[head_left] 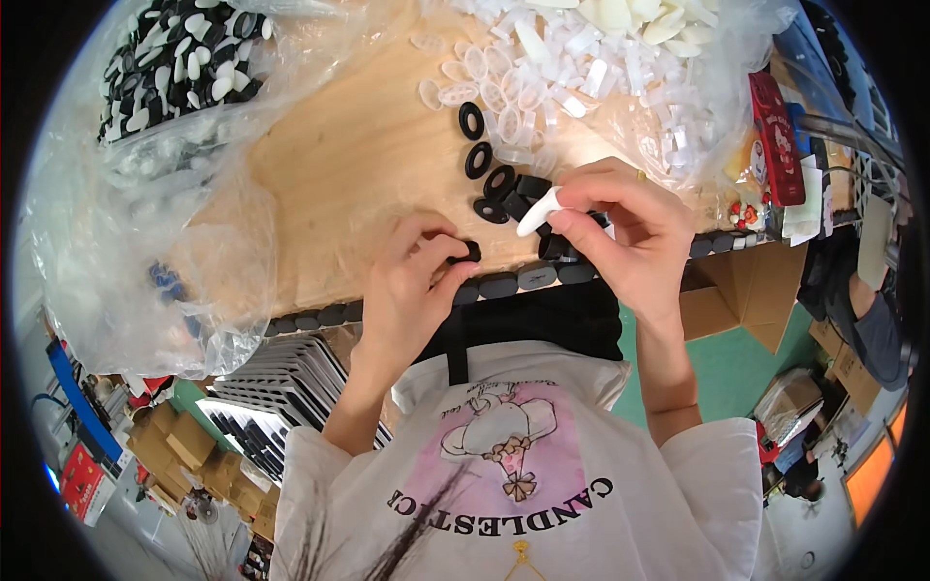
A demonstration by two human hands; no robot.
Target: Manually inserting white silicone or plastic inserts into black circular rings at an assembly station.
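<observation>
Near the table's front edge, my left hand [407, 276] pinches a small black piece [468, 252] between thumb and fingers. My right hand [635, 232] grips a white oval piece [539, 213] by its upper end, tilted and apart from the black one. Just beyond it, black oval rings [479, 160] lie in a short line. More black pieces [552, 248] are bunched beside and partly beneath my right hand, which hides some of them.
Clear plastic oval parts [523, 97] and off-white pieces [649, 17] are heaped at the back. A clear bag [218, 165] at left has black and white ovals [179, 68]. Black ovals line the table edge [499, 285]. A red case [778, 140] lies right.
</observation>
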